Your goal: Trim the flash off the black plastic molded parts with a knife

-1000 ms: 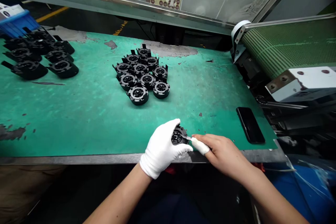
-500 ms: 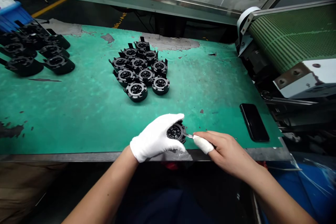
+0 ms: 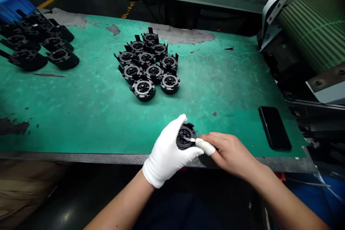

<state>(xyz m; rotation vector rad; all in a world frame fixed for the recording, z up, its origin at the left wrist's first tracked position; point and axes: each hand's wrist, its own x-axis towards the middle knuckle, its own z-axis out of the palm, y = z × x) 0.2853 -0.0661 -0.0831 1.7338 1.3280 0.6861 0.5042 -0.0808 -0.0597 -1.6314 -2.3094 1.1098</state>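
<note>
My left hand (image 3: pixel 171 152), in a white glove, grips a round black part (image 3: pixel 185 137) near the table's front edge. Its thumb and fingers curve around the part's left side. A small knife-like tool (image 3: pixel 190 139) is pinched in my right hand (image 3: pixel 225 151), which has a white cover on one digit. The tool's pale blade lies over the part's face; its handle is mostly hidden in the hand. Beyond my hands stands a group of several similar black parts (image 3: pixel 146 58) on the green table (image 3: pixel 91 115).
More black parts (image 3: pixel 63 57) stand at the left, by a blue bin (image 3: pixel 16 5). A black phone (image 3: pixel 275 128) lies at the right. The green conveyor belt (image 3: pixel 315 25) is at the upper right, with a metal bracket (image 3: pixel 327 82) jutting over the table's side.
The view has shifted slightly. The blade has moved from the part's right rim to over its middle. My left hand has turned more upright around the part, which is tilted differently.
</note>
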